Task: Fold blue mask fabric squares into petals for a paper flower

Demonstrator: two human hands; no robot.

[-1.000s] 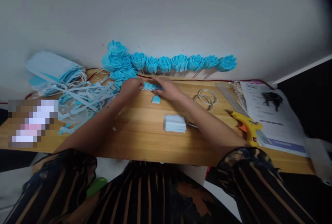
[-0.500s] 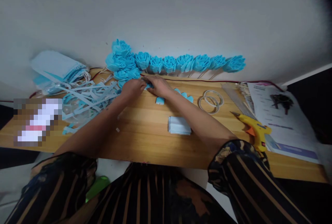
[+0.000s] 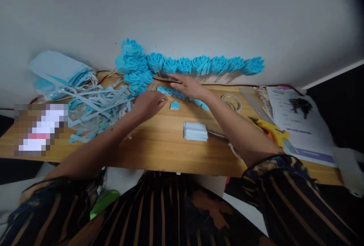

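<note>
My left hand (image 3: 150, 104) is closed in a pinch above the table. A thin pale tip shows at its fingers, too small to name. To its right my right hand (image 3: 190, 86) hovers with fingers stretched out and apart, holding nothing. Beneath and beside it lies a row of blue petals (image 3: 172, 92), partly covered by the hand. A single blue petal (image 3: 174, 105) lies just right of my left fingers. More blue petals (image 3: 201, 104) rest under my right wrist. Behind the hands, blue fabric roses (image 3: 184, 66) on thin sticks lean along the wall, with a bunch of roses (image 3: 133, 67) at the left.
Cut strips (image 3: 105, 103) and a pile of face masks (image 3: 61, 71) lie left. A folded pale stack (image 3: 195, 131) sits in front. Tape rolls (image 3: 231, 103), a yellow glue gun (image 3: 274, 131) and a printed sheet (image 3: 301, 124) are at the right. A dark cord (image 3: 250, 85) runs behind.
My hands, together before, have moved apart. The right moved right and its fingers opened; the left stays pinched, slightly lower. The row of petals and a metal tool under my right forearm now show.
</note>
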